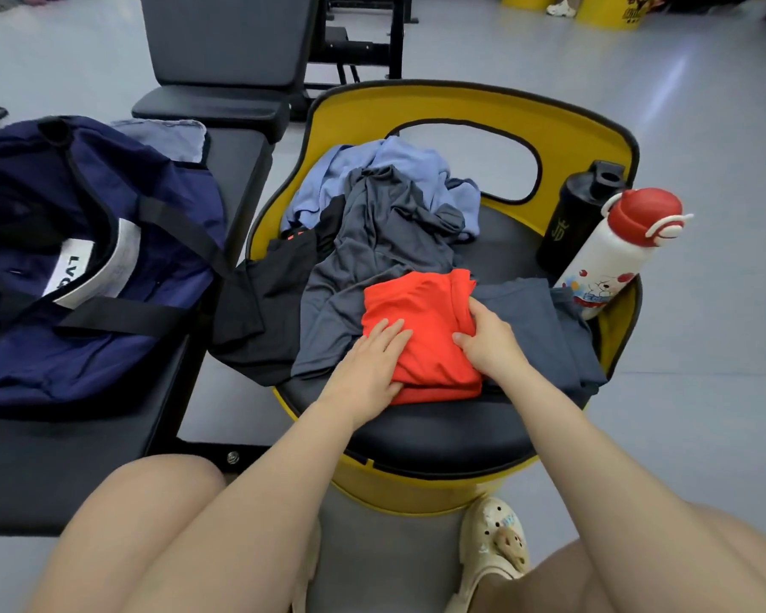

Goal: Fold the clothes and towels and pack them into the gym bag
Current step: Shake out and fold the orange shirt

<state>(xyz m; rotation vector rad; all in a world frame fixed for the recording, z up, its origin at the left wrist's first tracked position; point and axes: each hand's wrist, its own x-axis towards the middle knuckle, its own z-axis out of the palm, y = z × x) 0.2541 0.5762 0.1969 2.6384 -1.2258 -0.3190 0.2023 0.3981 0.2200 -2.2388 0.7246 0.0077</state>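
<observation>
A folded orange garment [421,320] lies at the front of the yellow chair's black seat [416,431]. My left hand [368,365] rests flat on its left side, fingers straight. My right hand [489,340] grips its right edge with the thumb tucked under the fold. Behind it lie a crumpled grey shirt [372,241], a light blue garment [399,165] and a black garment [262,303] hanging over the seat's left edge. A grey-blue cloth [536,320] lies under my right hand's side. The navy gym bag [85,258] sits open on the bench to the left.
A black shaker bottle [575,214] and a white bottle with a red cap [615,254] stand at the chair's right side. A blue-grey towel [164,134] lies behind the bag on the black bench [41,471]. My knees and a cream clog [496,541] are below.
</observation>
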